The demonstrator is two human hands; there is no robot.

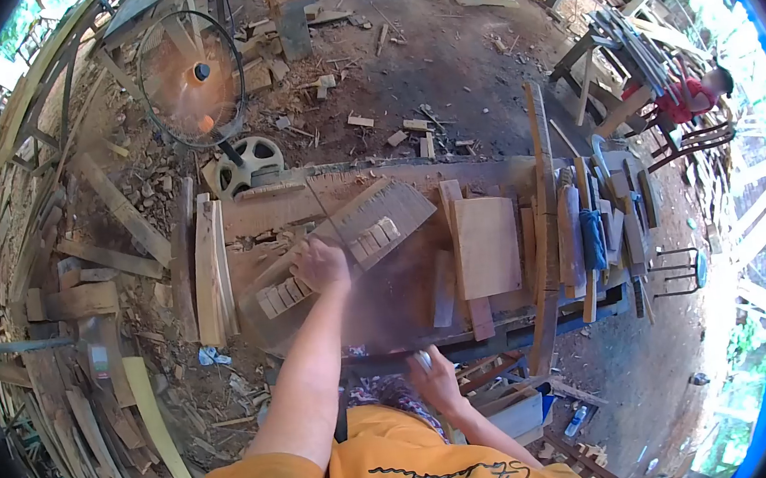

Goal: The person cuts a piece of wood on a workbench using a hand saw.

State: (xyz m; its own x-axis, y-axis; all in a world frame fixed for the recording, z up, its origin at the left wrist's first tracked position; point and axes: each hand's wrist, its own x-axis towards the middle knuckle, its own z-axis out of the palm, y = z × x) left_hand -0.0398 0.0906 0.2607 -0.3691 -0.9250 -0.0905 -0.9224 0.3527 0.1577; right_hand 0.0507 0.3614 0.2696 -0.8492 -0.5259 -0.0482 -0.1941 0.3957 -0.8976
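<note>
My left hand (321, 265) is over the workbench (398, 304), its fingers curled down at the right end of a row of small wooden blocks (283, 296). Whatever lies under those fingers is hidden. A second short row of blocks (374, 241) rests on a wide plank (396, 208), to the right of a thin dark strip (324, 203) that slants across the bench. At the bench's near edge, close to my body, my right hand (437, 383) is closed around a small pale object (424, 360) whose kind does not show.
Boards (487, 247) and long planks (543, 224) lie across the bench's right side; upright slats (208, 270) line its left. Beyond the bench stands a round fan (192, 78) near a spoked wheel (249, 164). Scrap wood litters the ground. A person in red (688, 99) sits far right.
</note>
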